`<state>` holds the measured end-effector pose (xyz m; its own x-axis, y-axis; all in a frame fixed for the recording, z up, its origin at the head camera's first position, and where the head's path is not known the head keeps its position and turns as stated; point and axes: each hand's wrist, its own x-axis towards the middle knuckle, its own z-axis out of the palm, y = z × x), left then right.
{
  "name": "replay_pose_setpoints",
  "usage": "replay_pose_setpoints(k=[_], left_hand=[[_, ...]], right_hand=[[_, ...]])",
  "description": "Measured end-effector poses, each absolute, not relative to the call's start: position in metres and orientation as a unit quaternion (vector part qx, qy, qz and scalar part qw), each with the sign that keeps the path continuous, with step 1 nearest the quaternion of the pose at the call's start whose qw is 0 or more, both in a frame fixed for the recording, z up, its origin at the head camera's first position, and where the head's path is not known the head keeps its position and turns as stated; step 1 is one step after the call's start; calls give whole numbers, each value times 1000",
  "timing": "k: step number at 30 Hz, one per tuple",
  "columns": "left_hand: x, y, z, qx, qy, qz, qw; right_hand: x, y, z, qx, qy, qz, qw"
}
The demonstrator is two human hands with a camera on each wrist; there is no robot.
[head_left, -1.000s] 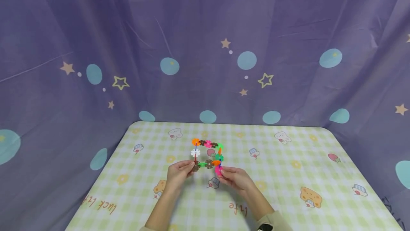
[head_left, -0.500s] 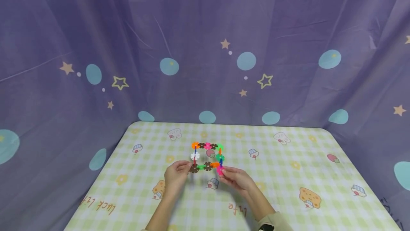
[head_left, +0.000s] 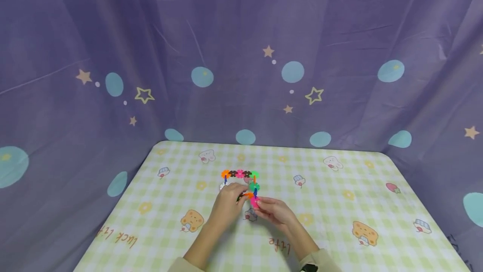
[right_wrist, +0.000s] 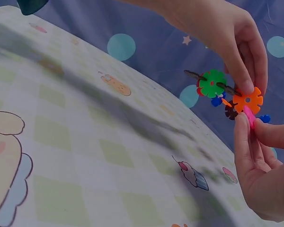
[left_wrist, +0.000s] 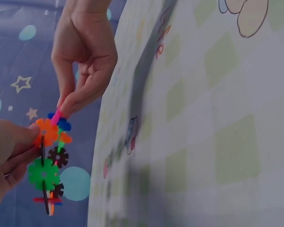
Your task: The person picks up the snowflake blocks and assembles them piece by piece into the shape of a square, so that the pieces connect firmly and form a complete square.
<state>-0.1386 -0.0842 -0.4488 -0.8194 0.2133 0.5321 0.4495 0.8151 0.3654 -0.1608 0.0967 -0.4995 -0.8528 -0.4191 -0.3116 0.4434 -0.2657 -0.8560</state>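
A squarish ring of interlocking plastic snowflake discs [head_left: 240, 174] in several colours is held up in front of me. My left hand [head_left: 227, 205] reaches across the ring's near side and hides most of that side. Its thumb and fingers pinch an orange disc [left_wrist: 47, 132], seen in the left wrist view. Beside that disc, my right hand [head_left: 277, 212] pinches a pink disc [right_wrist: 249, 117] at the near right corner. A teal-green disc [head_left: 254, 187] and a blue disc [head_left: 255, 193] form the right side above it. The white disc [head_left: 223, 186] shows only partly behind my left hand.
The table has a green checked cloth [head_left: 320, 196] printed with cupcakes, biscuits and lettering. A purple curtain [head_left: 234, 54] with stars and blue ovals hangs behind and at both sides. A dark watch [head_left: 309, 267] is on my right wrist.
My left hand has let go of the brown disc at the near left corner and moved right, onto the orange disc. My right hand keeps its pinch on the pink disc.
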Motion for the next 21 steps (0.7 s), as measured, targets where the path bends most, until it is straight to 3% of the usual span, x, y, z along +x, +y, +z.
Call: replay_pose_setpoints(k=[21], left_hand=[[-144,-86,-462,-249,-901,-185,303]], right_hand=[[-161,90,-489,27,613,-760,215]])
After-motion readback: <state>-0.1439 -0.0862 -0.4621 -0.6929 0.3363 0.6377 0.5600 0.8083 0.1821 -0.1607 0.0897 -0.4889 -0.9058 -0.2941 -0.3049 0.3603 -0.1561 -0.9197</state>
